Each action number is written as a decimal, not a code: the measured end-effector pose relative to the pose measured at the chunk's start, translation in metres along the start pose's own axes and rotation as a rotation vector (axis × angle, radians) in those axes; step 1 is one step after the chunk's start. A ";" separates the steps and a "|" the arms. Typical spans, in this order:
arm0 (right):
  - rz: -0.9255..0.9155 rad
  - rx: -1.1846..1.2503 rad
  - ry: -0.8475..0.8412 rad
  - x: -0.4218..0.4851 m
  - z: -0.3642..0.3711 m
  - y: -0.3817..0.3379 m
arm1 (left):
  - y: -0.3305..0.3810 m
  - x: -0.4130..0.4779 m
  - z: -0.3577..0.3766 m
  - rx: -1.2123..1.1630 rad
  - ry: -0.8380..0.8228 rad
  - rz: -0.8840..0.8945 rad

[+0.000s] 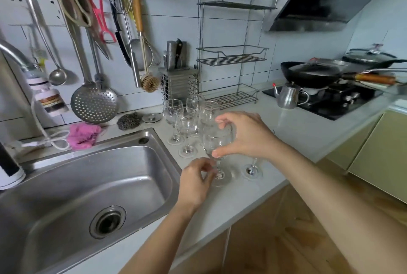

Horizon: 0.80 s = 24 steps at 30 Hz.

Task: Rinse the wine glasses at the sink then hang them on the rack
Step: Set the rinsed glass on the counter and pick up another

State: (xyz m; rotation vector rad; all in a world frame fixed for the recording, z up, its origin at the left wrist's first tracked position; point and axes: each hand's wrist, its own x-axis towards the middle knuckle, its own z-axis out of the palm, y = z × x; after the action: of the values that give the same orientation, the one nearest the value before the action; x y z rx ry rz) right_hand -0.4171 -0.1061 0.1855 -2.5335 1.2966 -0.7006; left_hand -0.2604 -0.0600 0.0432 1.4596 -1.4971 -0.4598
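Clear stemmed wine glass on the pale desk beside the steel sink: right hand grips its bowl, left hand pinches its stem. Likely the pick-up; next, carry it over the sink.

Bowl of the far-right glass behind the right hand; faucet cut by the left edge.

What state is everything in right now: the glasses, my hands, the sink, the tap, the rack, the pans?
Held wine glass: upright, empty.
Right hand: curled round its bowl.
Left hand: pinches its stem.
Other wine glasses: upright, empty, on the counter.
Sink: no glass inside, drain unplugged.
Tap: no water running.
Rack: no glasses on it.
Far pan: lid on.
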 end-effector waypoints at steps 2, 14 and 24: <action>-0.013 -0.123 -0.022 0.002 -0.005 0.005 | 0.000 0.001 0.008 -0.024 -0.021 -0.004; -0.066 -0.311 -0.079 0.003 0.000 0.030 | -0.007 0.001 0.042 0.116 -0.035 -0.060; -0.111 -0.413 -0.075 0.001 -0.001 0.044 | -0.007 0.005 0.053 0.281 -0.037 -0.117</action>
State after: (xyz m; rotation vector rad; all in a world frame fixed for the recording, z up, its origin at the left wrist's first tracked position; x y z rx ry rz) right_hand -0.4488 -0.1329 0.1695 -2.9421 1.4045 -0.3809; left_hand -0.2991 -0.0841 0.0144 1.7736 -1.5580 -0.3581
